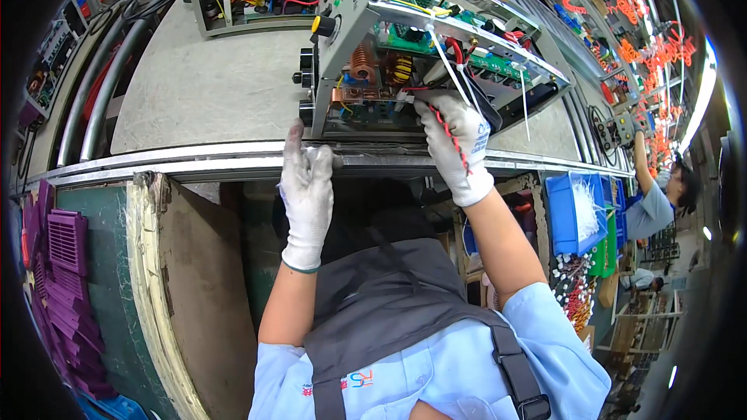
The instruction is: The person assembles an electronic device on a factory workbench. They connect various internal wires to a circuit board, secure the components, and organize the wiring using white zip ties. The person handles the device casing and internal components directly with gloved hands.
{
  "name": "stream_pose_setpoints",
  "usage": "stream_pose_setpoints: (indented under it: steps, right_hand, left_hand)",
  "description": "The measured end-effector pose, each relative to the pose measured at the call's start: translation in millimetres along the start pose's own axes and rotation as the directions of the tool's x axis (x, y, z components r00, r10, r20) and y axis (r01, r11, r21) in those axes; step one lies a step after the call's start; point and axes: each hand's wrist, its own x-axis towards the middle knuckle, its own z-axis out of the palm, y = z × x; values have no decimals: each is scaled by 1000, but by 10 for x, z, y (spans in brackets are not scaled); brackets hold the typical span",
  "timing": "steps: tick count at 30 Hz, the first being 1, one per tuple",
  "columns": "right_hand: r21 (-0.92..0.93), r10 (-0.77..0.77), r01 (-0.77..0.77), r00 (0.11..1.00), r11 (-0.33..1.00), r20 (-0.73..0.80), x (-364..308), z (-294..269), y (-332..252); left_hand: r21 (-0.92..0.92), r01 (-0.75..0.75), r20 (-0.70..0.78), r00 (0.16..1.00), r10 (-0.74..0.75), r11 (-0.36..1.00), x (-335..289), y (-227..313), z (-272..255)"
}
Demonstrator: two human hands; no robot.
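Observation:
An open-sided metal machine chassis (366,15) stands on the bench, with a copper coil (362,64), a yellow-and-black ring coil (401,70) and green circuit boards (420,39) inside. My right hand (459,140), in a white glove, is closed at the chassis's open side. It grips a red-and-black twisted wire (450,140) that trails over the glove, near a small white connector (405,97). White cable ties (455,70) hang from the frame above it. My left hand (307,190), also gloved, is at the bench's front edge, index finger stretched out, fingertips darkened, holding nothing visible.
Another chassis (257,0) stands behind on the left. Metal rollers (109,97) run beside the bench top. Below at right hangs a blue bin (572,214) of white cable ties, near bundled wires (574,288). Purple slotted parts (66,280) lie at left. A co-worker (657,202) is at far right.

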Motion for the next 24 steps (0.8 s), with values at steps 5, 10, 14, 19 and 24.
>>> stream_pose_setpoints:
  steps: [5, 10, 14, 19, 24]
  right_hand:
    - [-73, -105, 104, 995, 992, -2, 26, -8, 13]
    - [-142, -174, 172, 985, 975, 4, 53, -35, -3]
    - [-98, -66, 75, 994, 992, 92, 74, -54, -52]
    - [-142, -7, 37, 978, 989, 208, 93, -113, -36]
    - [-205, 37, 14, 969, 979, 244, 113, -51, -8]
  left_hand:
    - [-17, -37, 10, 999, 37, 999, -1, -55, -35]
    - [-40, -28, 20, 999, 29, 999, -1, -28, -13]
    - [49, 47, 46, 998, -49, 998, -18, 74, -41]
    - [88, 25, 39, 999, -28, 996, -35, 87, -46]
    - [97, 65, 19, 998, -68, 993, -36, 104, 5]
